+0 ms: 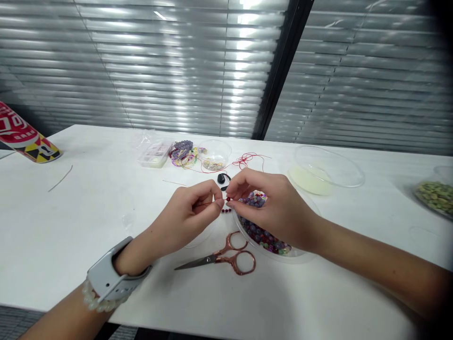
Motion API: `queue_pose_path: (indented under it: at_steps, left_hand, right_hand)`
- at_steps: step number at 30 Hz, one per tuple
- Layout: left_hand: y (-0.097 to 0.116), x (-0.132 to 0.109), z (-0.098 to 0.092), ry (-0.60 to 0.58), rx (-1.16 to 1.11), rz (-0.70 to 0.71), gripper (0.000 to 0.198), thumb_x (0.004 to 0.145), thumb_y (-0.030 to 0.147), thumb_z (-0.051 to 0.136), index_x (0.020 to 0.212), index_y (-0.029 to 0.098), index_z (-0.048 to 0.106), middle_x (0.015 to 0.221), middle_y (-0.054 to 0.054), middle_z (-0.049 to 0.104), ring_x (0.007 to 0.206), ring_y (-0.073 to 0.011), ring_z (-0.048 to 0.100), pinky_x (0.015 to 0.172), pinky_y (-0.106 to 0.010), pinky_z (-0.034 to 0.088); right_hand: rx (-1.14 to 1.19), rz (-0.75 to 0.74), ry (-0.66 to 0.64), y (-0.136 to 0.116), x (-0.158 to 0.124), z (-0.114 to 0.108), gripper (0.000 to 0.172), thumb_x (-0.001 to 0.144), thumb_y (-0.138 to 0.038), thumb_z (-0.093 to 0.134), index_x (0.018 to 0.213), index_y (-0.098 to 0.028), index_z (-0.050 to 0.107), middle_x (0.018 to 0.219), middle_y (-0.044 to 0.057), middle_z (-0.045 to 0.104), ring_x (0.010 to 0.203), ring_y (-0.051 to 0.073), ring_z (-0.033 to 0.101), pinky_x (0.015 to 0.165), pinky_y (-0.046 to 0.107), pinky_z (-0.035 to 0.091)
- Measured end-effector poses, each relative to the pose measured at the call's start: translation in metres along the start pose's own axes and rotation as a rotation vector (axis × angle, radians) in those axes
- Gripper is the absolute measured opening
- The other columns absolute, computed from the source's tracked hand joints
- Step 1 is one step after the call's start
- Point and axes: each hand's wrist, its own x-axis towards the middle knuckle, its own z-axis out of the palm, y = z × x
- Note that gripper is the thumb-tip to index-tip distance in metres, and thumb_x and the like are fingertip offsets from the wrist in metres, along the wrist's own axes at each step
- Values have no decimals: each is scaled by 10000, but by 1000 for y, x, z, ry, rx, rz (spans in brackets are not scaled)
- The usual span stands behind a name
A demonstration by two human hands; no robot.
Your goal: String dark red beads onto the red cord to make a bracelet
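The place looks like an office or a meeting room; which of the two is hard to tell. A plain white tabletop [106, 212] runs up to broad grey slatted blinds [159, 71], parted by a dark slanting frame [283, 71], and bright light gleams on the slats. A bowl [299, 259] of beads [260, 232], scissors [211, 259] and tangled red thread [246, 160] lend this smooth, modern room the air of a casual craft corner.
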Motion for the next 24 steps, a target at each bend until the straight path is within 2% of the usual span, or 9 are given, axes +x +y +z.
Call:
queue_pose_path:
  at_steps: [8, 17, 21, 24]
  left_hand:
    - [-3, -2, 1, 9, 191, 49, 163, 890, 207, 457, 729, 197, 482, 532, 87, 267, 496, -81, 262, 465, -208, 238]
    - [1, -3, 1, 47, 414, 222, 137, 829, 105, 482, 731, 199, 461, 603, 68, 428, 507, -77, 355, 489, -198, 306]
    - [1, -5, 0, 72, 489, 287, 103, 859, 120, 472, 791, 197, 481, 662, 49, 480, 549, -80, 417, 516, -198, 337]
    - [1, -6, 0, 87, 531, 319, 75, 874, 142, 471, 839, 194, 512, 679, 41, 488, 567, -84, 441, 521, -204, 348]
  right_hand:
    - [-123, -65, -23, 1, -3, 1, 178, 728, -3, 560, 816, -158, 569, 748, -30, 623, 682, 78, 551, 630, 201, 451]
    - [-254, -126, -50, -1, -4, 3, 186, 760, -11, 502, 864, -154, 558, 783, 5, 616, 710, 118, 520, 651, 250, 431]
    - [-348, -182, -13, -1, -7, 4, 142, 774, -26, 501, 835, -154, 514, 739, -6, 562, 673, 107, 481, 602, 239, 401]
    - [-404, -189, 16, 0, -9, 5, 172, 748, -11, 512, 807, -167, 468, 700, -28, 506, 628, 93, 443, 553, 227, 372]
